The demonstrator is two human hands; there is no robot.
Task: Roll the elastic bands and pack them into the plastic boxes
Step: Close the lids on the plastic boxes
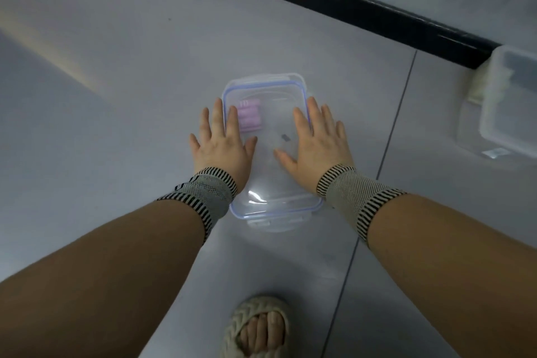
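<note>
A clear plastic box (pixel 270 183) with a blue-rimmed lid lies on the grey tiled floor. Through the lid I see a rolled pink elastic band (pixel 249 119) in its far left corner. My left hand (pixel 222 139) lies flat on the lid's left side with its fingers straight and spread. On the right side of the lid my right hand (pixel 315 141) presses down flat in the same way. Both wrists wear striped knit wristbands.
More clear plastic boxes (pixel 508 104) are stacked at the right by a black skirting strip (pixel 348 3) along the wall. My foot in a pale sandal (pixel 257 325) stands just in front of the box. Grey floor tiles stretch to the left.
</note>
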